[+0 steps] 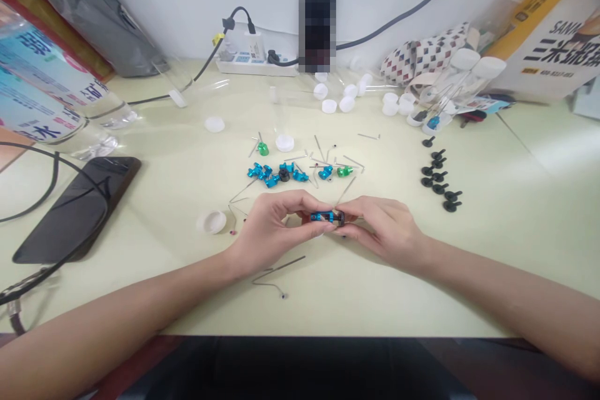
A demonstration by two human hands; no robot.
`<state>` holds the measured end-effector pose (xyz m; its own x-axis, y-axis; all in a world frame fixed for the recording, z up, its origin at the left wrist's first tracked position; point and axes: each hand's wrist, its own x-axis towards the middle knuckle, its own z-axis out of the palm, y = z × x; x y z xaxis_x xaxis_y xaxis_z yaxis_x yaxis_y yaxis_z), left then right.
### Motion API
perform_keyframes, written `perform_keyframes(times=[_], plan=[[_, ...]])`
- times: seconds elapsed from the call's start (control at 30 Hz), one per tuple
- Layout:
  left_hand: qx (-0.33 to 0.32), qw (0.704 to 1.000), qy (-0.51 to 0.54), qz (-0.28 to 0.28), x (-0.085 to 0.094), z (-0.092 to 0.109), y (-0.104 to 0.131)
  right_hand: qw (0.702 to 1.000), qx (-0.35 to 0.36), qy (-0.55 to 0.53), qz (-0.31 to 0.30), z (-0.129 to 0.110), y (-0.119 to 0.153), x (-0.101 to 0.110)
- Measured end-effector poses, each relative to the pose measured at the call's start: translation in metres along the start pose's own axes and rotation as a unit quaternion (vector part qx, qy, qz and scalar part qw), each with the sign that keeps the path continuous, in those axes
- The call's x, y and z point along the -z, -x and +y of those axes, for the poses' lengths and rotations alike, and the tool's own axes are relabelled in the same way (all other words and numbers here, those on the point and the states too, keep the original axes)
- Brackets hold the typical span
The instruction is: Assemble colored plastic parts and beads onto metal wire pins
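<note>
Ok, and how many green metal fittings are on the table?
2. One green metal fitting lies behind the left end of the row of blue fittings; another lies just right of that row. The left hand or right hand could hide more.

- The blue metallic part, glossy and small, lies sideways, pinched in your left fingers.
- The black piece, with a disc-like head, sits at its right end, in your right fingers.
</note>
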<state>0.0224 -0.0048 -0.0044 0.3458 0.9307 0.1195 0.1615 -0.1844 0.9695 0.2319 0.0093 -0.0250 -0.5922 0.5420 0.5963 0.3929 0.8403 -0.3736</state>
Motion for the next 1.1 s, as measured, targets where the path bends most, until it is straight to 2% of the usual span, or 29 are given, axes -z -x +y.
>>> perform_keyframes(times=[0.27, 0.53, 1.1], plan=[[0.005, 1.000, 0.003, 0.008, -0.0013, 0.0005, -0.0008, 1.000, -0.008, -0.003, 0.016, -0.0011, 0.0003, -0.0004], [0.007, 1.000, -0.005, 0.001, -0.0015, 0.0016, -0.0003, 0.999, 0.027, -0.014, 0.031, -0.0010, -0.0007, -0.0018], [0.008, 1.000, -0.005, 0.007, -0.0013, 0.0012, -0.0005, 1.000, 0.007, -0.010, 0.014, -0.0008, -0.0011, -0.0003]])
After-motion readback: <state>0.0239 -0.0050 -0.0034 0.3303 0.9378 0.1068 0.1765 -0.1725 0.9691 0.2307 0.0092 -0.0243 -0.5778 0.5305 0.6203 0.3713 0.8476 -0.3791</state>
